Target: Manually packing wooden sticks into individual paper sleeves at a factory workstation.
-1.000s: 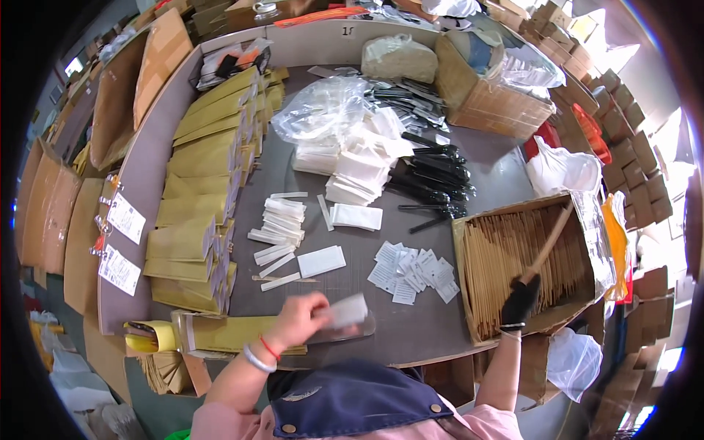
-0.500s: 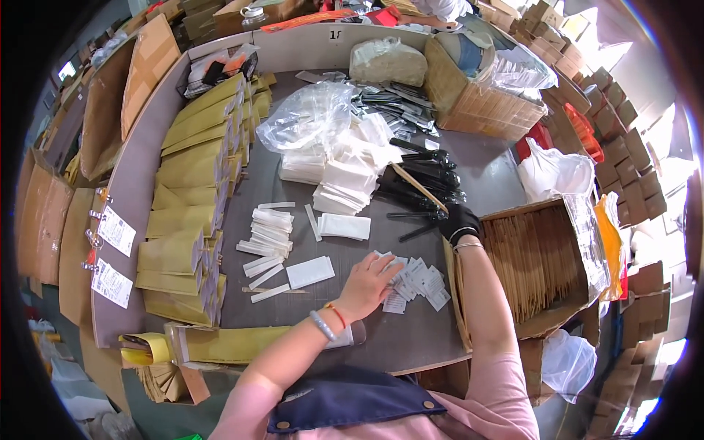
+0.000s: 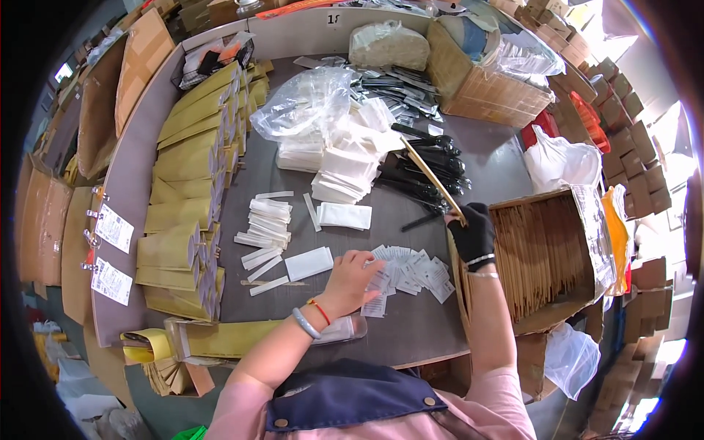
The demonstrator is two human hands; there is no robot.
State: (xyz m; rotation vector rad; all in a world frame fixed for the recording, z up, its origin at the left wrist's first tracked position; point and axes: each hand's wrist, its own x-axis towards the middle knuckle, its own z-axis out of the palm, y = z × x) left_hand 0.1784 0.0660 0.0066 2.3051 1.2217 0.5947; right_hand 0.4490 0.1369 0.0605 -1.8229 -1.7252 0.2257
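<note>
My left hand rests at the left end of a fan of small printed paper slips, fingers bent over them and thumb apart. In a black fingerless glove, my right hand grips the lower end of a thin kraft envelope, seen edge-on and slanting up to the left. Its far end reaches the white packets heaped in mid-table. Just beyond the right hand lie several long black plastic-wrapped items. A white flat packet lies left of my left hand.
An open carton packed with kraft envelopes stands right. Yellow-brown envelopes are stacked along the left wall. Clear plastic covers part of the white heap. Narrow white strips lie left of centre. A large carton stands back right.
My left hand has slid left and the slips are spread wider. My right hand has drawn slightly toward me and right with the envelope, which is tilted more steeply.
</note>
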